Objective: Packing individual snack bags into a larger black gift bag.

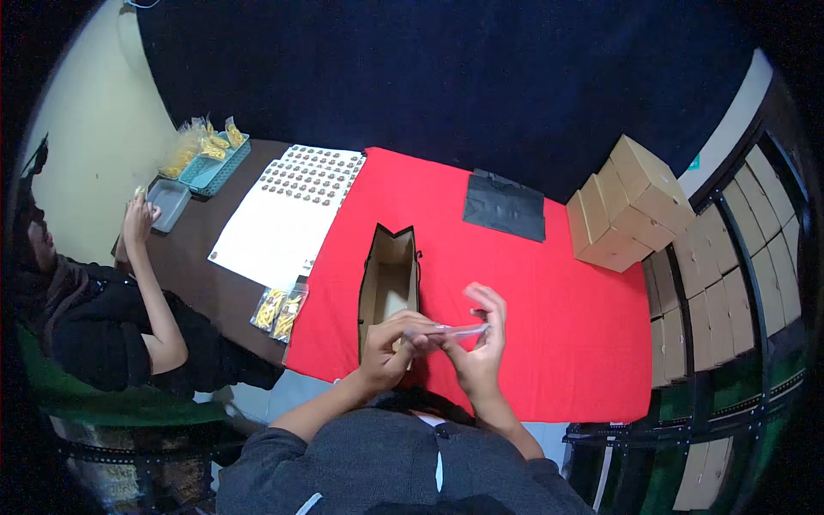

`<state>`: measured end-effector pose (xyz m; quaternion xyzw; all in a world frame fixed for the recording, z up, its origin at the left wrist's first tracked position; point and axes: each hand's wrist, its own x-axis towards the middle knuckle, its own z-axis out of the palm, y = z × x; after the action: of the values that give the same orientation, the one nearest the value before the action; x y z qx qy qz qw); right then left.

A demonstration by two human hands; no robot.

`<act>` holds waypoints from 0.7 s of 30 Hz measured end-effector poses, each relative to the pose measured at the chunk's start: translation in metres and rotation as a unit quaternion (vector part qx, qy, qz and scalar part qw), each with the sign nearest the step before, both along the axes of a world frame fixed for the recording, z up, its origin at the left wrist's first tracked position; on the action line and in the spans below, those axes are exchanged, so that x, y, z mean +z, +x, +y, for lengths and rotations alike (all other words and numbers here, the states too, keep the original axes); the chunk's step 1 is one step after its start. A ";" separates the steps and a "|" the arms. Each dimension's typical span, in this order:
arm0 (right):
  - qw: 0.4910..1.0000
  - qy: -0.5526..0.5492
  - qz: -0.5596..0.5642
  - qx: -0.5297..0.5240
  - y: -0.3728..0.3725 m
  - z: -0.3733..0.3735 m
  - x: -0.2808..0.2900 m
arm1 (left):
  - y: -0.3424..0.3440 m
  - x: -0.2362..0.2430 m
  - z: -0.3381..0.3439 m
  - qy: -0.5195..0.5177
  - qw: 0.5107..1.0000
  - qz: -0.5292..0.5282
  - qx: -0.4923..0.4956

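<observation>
Close to my body, my left hand [388, 348] and my right hand [481, 356] meet above the front edge of the red-covered table. Between them is a thin, see-through plastic piece [464, 330], seen nearly edge-on; its exact kind is unclear. My left fingers are closed at its left end. The right thumb and fingers pinch the other end, with some fingers raised. Just beyond my left hand stands an open paper bag [392, 273], black outside and brown inside. Its lower front is hidden by my hand, and something pale shows inside.
Left of the bag lie packets of yellow snacks [277, 312] and printed sticker sheets [296, 206]. A flat black bag [504, 206] and stacked cardboard boxes [631, 206] sit far right. A co-worker's hand [137, 219] is near a grey tray [169, 204] and a teal basket [215, 172].
</observation>
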<state>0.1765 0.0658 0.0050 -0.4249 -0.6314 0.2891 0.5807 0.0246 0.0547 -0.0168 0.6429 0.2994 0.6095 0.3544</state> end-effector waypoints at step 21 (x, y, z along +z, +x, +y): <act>0.968 -0.118 0.046 0.217 0.021 -0.021 0.014 | -0.007 0.012 0.000 0.018 0.976 -0.174 0.133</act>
<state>0.1972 0.0452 0.0195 -0.3296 -0.6423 0.5002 0.4782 0.0174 0.0543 -0.0046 0.4879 0.3052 0.7587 0.3051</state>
